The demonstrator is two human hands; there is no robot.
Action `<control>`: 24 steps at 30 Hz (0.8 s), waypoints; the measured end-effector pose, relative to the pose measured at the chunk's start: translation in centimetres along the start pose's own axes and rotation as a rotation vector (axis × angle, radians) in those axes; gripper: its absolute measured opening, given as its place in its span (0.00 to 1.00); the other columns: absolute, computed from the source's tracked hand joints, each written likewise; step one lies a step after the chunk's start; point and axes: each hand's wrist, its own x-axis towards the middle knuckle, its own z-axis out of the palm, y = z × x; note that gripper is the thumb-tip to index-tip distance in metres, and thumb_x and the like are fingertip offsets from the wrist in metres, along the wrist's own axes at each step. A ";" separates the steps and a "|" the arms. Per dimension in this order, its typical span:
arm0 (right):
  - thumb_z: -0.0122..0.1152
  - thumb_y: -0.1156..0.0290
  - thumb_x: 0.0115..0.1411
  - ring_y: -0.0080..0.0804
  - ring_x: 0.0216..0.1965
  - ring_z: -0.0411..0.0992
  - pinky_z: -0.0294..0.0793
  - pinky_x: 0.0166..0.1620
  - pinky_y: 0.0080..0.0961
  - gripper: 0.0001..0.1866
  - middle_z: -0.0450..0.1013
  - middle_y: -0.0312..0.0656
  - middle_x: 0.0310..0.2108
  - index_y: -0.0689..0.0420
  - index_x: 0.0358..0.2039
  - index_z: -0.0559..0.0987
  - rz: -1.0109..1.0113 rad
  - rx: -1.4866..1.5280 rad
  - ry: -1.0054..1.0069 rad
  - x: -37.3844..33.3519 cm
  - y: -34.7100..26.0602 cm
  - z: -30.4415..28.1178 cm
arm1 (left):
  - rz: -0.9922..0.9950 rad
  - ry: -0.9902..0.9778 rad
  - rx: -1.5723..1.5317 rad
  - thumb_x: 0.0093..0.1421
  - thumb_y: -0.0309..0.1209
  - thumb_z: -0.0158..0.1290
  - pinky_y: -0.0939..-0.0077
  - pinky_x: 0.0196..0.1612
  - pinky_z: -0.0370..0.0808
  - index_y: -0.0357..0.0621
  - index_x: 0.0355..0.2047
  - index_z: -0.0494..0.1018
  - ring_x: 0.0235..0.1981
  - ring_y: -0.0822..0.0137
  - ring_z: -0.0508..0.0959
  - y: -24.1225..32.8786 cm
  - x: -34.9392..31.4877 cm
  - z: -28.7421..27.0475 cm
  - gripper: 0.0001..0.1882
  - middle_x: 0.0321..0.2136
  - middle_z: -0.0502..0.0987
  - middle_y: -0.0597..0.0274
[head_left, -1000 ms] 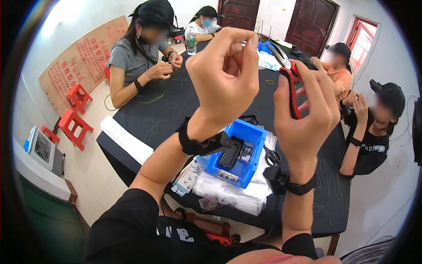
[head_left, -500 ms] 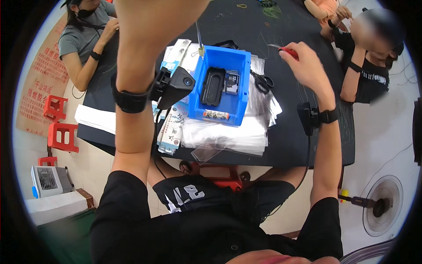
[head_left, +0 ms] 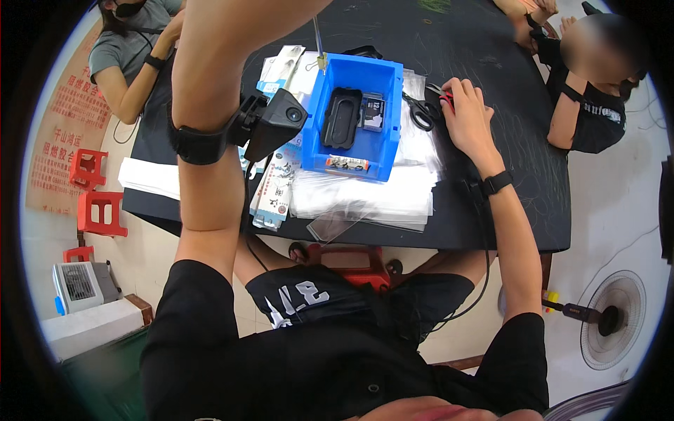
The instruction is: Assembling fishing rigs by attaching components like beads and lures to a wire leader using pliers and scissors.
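Palm down on the black table, my right hand (head_left: 467, 116) is closed around a small red-handled tool (head_left: 447, 102) with a thin metal tip. Right beside its tip lie black-handled scissors (head_left: 422, 117). My left forearm (head_left: 207, 77) rises past the top edge, so the left hand is out of sight. A blue plastic bin (head_left: 387, 158) stands in front of me, holding a black oblong case (head_left: 342, 119), a small dark box (head_left: 373, 114) and an orange-and-white strip (head_left: 347, 163) near its front wall. A thin metal rod (head_left: 318, 38) rises at the bin's far left corner.
Clear plastic bags (head_left: 365, 200) lie under and before the bin, with printed packets (head_left: 274, 193) to its left. White sheets (head_left: 149, 177) sit at the table's left edge. Other people sit at the far left and far right. Strapped to my left wrist is a camera (head_left: 277, 123).
My right hand has come left and down with the red-handled tool, to beside the black scissors. The left forearm has shifted slightly left. The whole view has tilted a little.
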 end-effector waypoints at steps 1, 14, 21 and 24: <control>0.64 0.67 0.67 0.41 0.57 0.68 0.67 0.55 0.60 0.15 0.69 0.39 0.50 0.49 0.53 0.77 -0.011 -0.015 0.014 -0.1 -0.2 -0.1 | 0.002 0.000 0.000 0.66 0.23 0.60 0.89 0.18 0.56 0.33 0.38 0.83 0.15 0.88 0.67 -0.1 0.0 0.0 0.05 0.17 0.77 0.73; 0.72 0.72 0.55 0.50 0.42 0.80 0.79 0.45 0.44 0.16 0.81 0.47 0.36 0.58 0.44 0.82 -0.082 0.133 -0.015 -1.0 -4.3 -1.9 | -0.012 0.015 0.132 0.65 0.22 0.60 0.87 0.17 0.55 0.34 0.34 0.83 0.14 0.87 0.66 1.4 -0.1 0.7 0.04 0.17 0.77 0.70; 0.75 0.72 0.44 0.48 0.34 0.80 0.78 0.39 0.44 0.25 0.79 0.44 0.28 0.53 0.46 0.85 -0.083 0.018 0.085 -0.8 -4.6 -3.4 | -0.254 -0.153 0.125 0.65 0.23 0.61 0.87 0.19 0.62 0.36 0.35 0.82 0.16 0.85 0.70 2.4 0.1 -1.0 0.03 0.18 0.78 0.69; 0.74 0.75 0.46 0.45 0.33 0.81 0.80 0.39 0.39 0.23 0.79 0.45 0.29 0.57 0.46 0.86 -0.053 0.028 0.154 -2.0 -4.7 -4.1 | -0.246 -0.175 0.154 0.67 0.23 0.61 0.88 0.26 0.73 0.33 0.36 0.80 0.22 0.85 0.76 2.0 -0.4 -0.9 0.04 0.21 0.78 0.69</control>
